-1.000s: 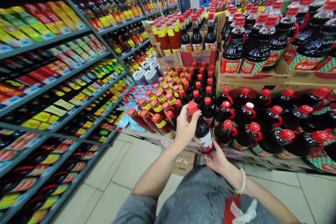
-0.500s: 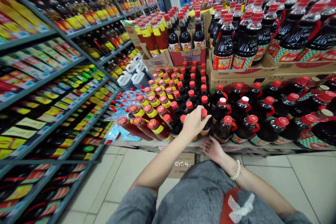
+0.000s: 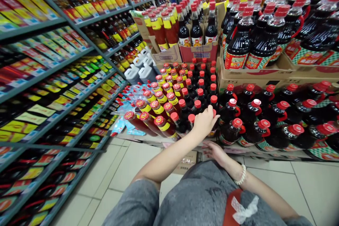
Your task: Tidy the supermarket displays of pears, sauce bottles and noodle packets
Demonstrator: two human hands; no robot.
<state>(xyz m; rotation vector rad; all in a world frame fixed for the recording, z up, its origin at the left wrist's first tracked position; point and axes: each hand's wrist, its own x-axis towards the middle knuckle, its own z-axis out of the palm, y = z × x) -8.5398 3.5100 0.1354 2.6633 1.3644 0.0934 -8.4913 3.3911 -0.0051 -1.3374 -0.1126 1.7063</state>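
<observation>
My left hand (image 3: 204, 124) is closed around the red-capped top of a dark soy sauce bottle (image 3: 212, 133) in the front row, at the right end of its group. The bottle stands upright, and most of it is behind my hand. Just below, at the front edge of the display, my right hand (image 3: 215, 151) is open with its fingers loosely spread and nothing in them. Left of my left hand are more red-capped dark bottles (image 3: 197, 104) and rows of red sauce bottles (image 3: 162, 124) with yellow labels.
Big handled jugs of dark sauce (image 3: 256, 127) stand close on the right, with boxed jugs (image 3: 238, 51) stacked behind them. White jugs (image 3: 147, 74) sit at the back left. Tall shelving (image 3: 76, 60) lines the left side. A carton (image 3: 187, 162) lies below the display.
The whole scene has shifted right in view as the camera turned slightly left. My left hand keeps its hold on the bottle top, and my right hand's fingers are a little straighter.
</observation>
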